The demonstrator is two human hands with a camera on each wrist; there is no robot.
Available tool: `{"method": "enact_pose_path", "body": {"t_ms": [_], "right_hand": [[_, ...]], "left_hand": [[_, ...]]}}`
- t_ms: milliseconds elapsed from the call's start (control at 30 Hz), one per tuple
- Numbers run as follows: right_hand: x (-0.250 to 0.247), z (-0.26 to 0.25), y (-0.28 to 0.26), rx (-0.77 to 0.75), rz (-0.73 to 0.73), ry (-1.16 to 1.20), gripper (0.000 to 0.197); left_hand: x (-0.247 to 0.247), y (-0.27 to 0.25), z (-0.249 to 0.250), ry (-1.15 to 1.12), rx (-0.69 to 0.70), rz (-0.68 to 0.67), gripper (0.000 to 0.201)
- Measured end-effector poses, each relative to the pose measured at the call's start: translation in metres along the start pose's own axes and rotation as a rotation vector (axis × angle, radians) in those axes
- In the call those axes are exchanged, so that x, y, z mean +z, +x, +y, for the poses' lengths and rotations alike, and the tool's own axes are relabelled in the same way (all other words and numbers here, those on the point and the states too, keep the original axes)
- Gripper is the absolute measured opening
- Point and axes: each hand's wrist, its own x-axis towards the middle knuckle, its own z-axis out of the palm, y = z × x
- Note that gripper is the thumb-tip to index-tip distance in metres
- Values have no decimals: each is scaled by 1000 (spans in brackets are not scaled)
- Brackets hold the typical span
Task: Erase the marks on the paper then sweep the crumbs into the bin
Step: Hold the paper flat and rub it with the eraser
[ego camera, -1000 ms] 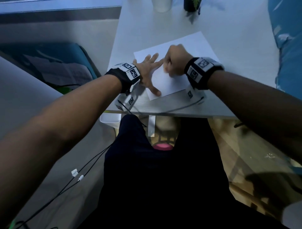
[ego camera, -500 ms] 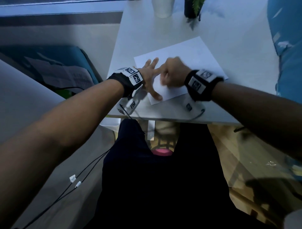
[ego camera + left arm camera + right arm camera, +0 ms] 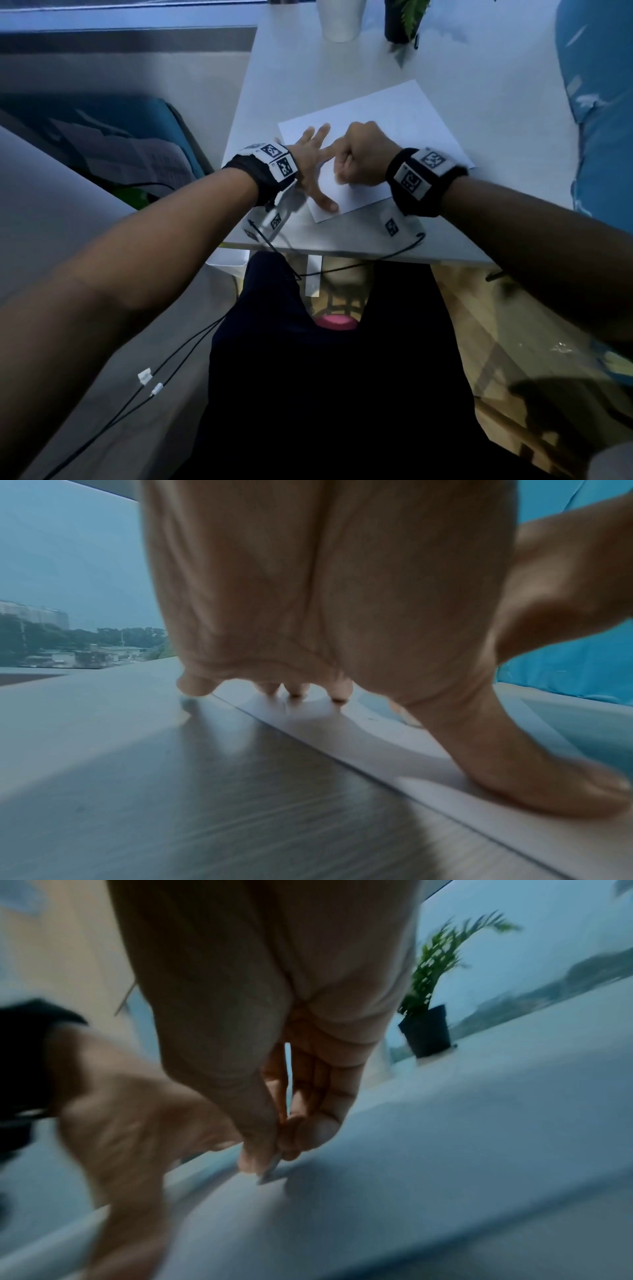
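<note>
The left hand (image 3: pixel 310 161) lay flat, fingers spread, on the paper (image 3: pixel 394 116). The right hand (image 3: pixel 359 154) pinched a small eraser (image 3: pixel 270 1173) against it.

Dim bluish light; white table (image 3: pixel 342 85), potted plant (image 3: pixel 402 19), teal cushion (image 3: pixel 603 102), wooden floor (image 3: pixel 479 308).

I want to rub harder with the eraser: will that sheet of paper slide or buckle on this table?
Probably both if let go: the paper is one thin loose sheet on a smooth table. The left hand pressing it flat with spread fingers likely prevents that, while the right hand rubs right beside it.
</note>
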Motion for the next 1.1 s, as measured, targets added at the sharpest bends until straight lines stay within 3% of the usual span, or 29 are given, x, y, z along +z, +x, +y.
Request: {"method": "enact_pose_path", "body": {"t_ms": [100,267,500,600,733,933,1100], "right_hand": [[-13,17,0,28,89,64,12],[-8,18,-12,5,6,71,7],[-16,8,24,119,112,170,10],[1,-2,16,18,93,61,18],[-2,0,5,-11,87,61,4],[-18,27,-2,48,47,11,10],[-23,37,2,130,53,33,10]], "left_hand": [[5,3,-4,-8,-20,37,146],[13,-1,-20,-104,17,116,130],[10,4,-21,-63,-63,74,138],[14,6,-23,-56,-75,106,142],[12,5,-22,-39,-110,132,143],[3,-22,-23,89,-89,220,119],[5,-41,-35,-30,47,148,72]]}}
